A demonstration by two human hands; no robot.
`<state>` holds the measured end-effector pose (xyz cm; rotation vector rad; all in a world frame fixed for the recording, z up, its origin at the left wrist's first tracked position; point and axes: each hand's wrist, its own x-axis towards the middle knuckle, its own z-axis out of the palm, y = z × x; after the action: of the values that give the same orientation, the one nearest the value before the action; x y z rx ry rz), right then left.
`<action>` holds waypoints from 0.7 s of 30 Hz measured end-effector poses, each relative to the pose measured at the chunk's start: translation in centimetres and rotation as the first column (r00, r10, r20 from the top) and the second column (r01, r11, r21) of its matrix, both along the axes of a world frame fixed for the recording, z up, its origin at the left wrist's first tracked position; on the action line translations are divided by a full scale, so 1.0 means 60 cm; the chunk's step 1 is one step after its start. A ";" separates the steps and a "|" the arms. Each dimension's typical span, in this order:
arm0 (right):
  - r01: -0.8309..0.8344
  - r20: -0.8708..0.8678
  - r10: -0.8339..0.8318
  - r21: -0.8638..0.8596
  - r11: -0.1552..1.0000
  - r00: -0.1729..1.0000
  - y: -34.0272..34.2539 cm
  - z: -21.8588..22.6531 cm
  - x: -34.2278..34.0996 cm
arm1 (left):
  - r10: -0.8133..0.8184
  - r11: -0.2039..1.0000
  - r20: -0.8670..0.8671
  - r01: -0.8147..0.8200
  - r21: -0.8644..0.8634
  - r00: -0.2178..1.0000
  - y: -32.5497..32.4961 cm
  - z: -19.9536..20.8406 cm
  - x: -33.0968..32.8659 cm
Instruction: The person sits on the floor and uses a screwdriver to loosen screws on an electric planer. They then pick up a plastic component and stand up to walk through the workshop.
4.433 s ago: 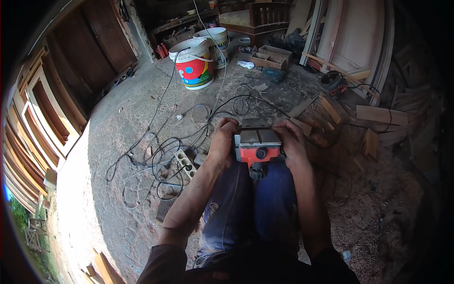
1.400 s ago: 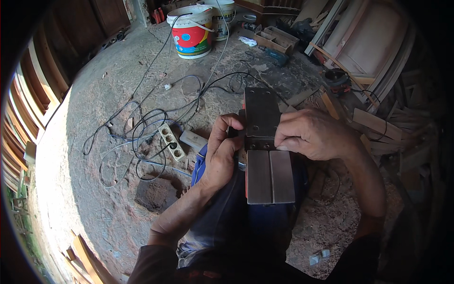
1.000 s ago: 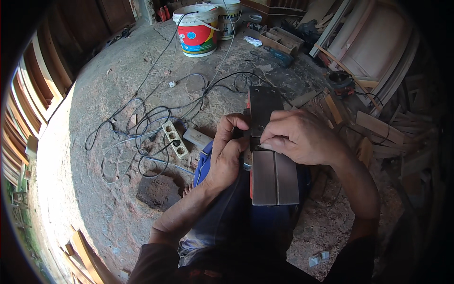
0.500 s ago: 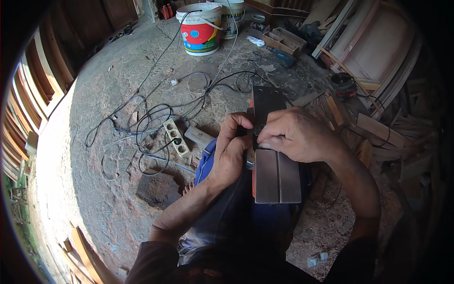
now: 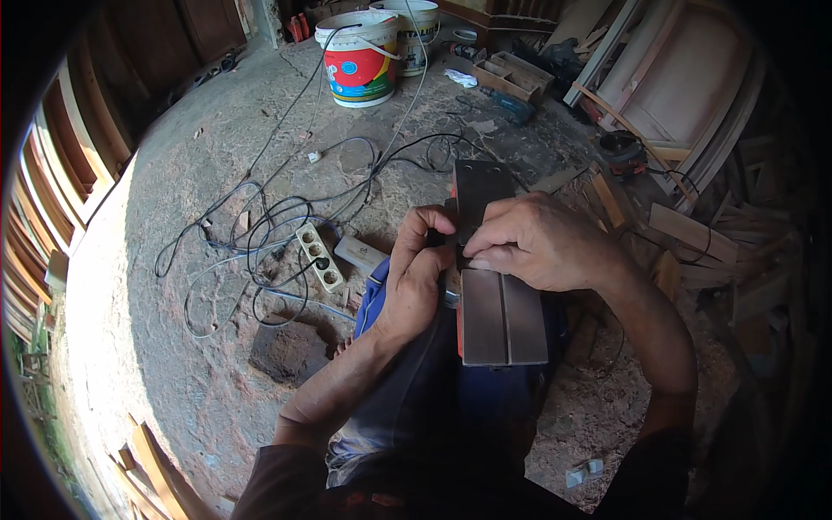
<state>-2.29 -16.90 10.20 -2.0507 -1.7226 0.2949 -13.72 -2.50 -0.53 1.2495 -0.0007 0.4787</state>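
An upturned electric hand planer rests on my lap, its flat metal sole facing up and a groove running along the nearer plate. My left hand curls at the planer's left edge, thumb and forefinger closed by the gap between the two sole plates. From the right, my right hand reaches across the sole. Its thumb and fingertips are pinched together at that same gap, close to the left fingertips. Whatever small part sits between the fingers is hidden by them. Patches of orange-red casing show along the planer's left side.
Tangled cables and a white power strip lie on the rough floor to the left, near a dark block. Farther off stand paint buckets, a wooden box and a drill. Wood offcuts pile up at right.
The whole view has shifted slightly, so the planer and hands sit a little farther left. Both hands keep nearly the same grip at the gap.
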 end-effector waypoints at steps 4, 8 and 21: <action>0.061 -0.025 -0.062 -0.029 0.998 0.998 -0.032 0.024 0.008 | -0.013 0.997 0.021 0.014 -0.074 1.000 -0.006 0.007 0.000; 0.109 -0.035 -0.113 -0.093 0.990 0.993 -0.065 0.023 0.019 | -0.024 0.994 0.019 0.026 -0.103 1.000 -0.008 0.006 0.001; 0.182 -0.027 -0.184 -0.045 0.982 0.983 -0.072 0.012 0.005 | -0.009 0.996 0.067 0.014 -0.084 0.998 -0.008 0.000 0.007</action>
<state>-1.97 -21.20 10.90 -2.2048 -1.5080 0.3055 -13.27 -2.98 -0.55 1.1501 -0.0435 0.5054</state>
